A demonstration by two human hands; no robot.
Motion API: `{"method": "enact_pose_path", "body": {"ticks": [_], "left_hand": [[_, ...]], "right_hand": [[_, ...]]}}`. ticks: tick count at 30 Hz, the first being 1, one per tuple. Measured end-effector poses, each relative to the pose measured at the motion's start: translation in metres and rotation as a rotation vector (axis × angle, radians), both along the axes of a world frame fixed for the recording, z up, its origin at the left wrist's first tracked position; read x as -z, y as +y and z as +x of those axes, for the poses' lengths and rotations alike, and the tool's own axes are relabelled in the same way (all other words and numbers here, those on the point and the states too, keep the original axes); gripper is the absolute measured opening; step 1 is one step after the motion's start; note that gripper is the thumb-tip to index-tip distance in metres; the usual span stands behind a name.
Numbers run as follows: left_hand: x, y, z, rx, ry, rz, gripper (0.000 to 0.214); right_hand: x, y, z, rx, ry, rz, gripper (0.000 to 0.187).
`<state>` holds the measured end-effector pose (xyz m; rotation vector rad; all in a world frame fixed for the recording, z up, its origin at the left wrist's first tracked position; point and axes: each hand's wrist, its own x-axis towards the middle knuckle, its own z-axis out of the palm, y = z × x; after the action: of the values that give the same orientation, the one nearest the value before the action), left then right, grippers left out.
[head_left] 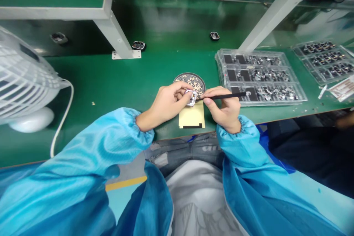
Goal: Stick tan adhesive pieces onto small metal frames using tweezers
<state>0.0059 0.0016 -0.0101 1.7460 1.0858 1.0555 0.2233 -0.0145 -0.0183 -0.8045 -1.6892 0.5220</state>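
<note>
Between the fingers and thumb of my left hand [170,101] is a small silver watch case [191,97], its open inside facing up. My right hand [222,108] pinches a thin black stick-like tool, probably tweezers [228,96], whose tip reaches the right side of the case. Behind both hands lies a round dark dish [204,81] holding many tiny pale pieces [190,80]. Under the case, a yellow paper pad [190,115] rests on the green table, with a black strip [193,126] along its near edge.
A clear plastic tray [300,96] of small metal parts stands right of my hands, with another parts tray [318,75] farther right. A white fan [24,77] stands at left, its cable [65,118] on the table. Watch cases [214,36] lie toward the back near a metal post [118,37].
</note>
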Motion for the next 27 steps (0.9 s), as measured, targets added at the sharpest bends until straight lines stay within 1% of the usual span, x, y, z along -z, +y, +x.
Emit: {"method": "enact_pose_path", "body": {"ticks": [7,9,12,16,18,20,22,24,27], "left_hand": [[-0.002,0.003,-0.002,-0.009,-0.04,-0.013,0.033],[-0.001,0.003,-0.003,-0.005,-0.045,-0.005,0.032],[-0.001,0.003,-0.002,-0.001,-0.063,-0.034,0.03],[-0.005,0.005,0.0,-0.027,-0.171,-0.176,0.029],[-0.007,0.007,0.001,-0.035,-0.206,-0.224,0.03],[-0.009,0.008,0.001,-0.034,-0.233,-0.257,0.034],[-0.011,0.009,0.002,-0.032,-0.272,-0.275,0.041],[-0.012,0.008,0.003,-0.029,-0.297,-0.28,0.048],[-0.017,0.006,0.004,-0.022,-0.286,-0.286,0.051]], "right_hand": [[0.0,-0.004,0.001,-0.064,0.082,-0.148,0.008],[0.0,-0.005,0.001,-0.066,0.086,-0.161,0.008],[0.0,-0.007,0.001,-0.031,0.033,-0.088,0.006],[-0.002,-0.01,0.001,-0.014,-0.073,0.102,0.014],[-0.003,-0.012,0.001,-0.015,-0.07,0.142,0.016],[-0.003,-0.013,0.001,-0.017,-0.006,0.1,0.016],[-0.001,-0.013,0.002,-0.04,0.11,-0.003,0.015],[0.001,-0.015,0.004,-0.103,0.208,-0.122,0.012],[-0.002,-0.018,0.013,-0.203,0.252,-0.249,0.006]]}}
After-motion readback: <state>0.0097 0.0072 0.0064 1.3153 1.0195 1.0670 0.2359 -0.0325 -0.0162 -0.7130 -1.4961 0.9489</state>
